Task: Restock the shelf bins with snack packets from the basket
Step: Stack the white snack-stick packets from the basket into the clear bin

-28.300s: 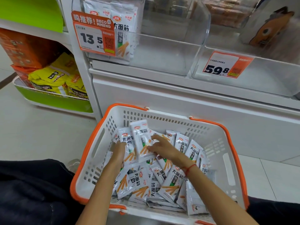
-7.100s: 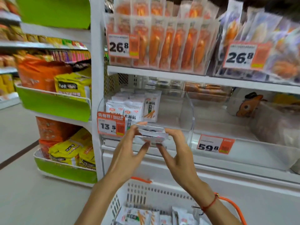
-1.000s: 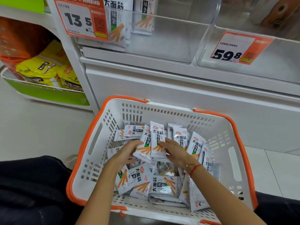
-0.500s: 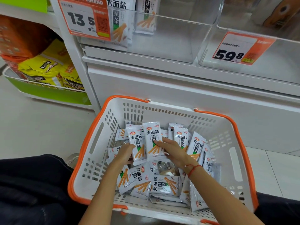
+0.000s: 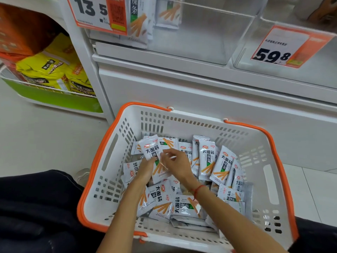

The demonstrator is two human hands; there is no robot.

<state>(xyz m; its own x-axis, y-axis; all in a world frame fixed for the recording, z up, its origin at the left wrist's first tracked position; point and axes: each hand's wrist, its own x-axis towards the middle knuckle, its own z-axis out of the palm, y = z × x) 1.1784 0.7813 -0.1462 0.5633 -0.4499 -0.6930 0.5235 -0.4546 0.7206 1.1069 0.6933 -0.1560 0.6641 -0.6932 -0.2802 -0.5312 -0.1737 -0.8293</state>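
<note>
Basket (image 5: 116,147): both hands now pinching 1 packet (image 5: 152,152), seemingly raised; fingers curled.

A shop is shown, of the grocery or snack kind. White shelving (image 5: 182,84) is fitted with clear plastic bins (image 5: 209,33), and orange price tags (image 5: 290,46) printed with large numbers are clipped to their fronts. Identical snack packets (image 5: 138,22) are stocked in one bin, yellow bags (image 5: 47,70) are displayed on a neighbouring green shelf (image 5: 60,101), and a white shopping basket (image 5: 255,143) with orange trim is set on the tiled floor (image 5: 45,139).
</note>
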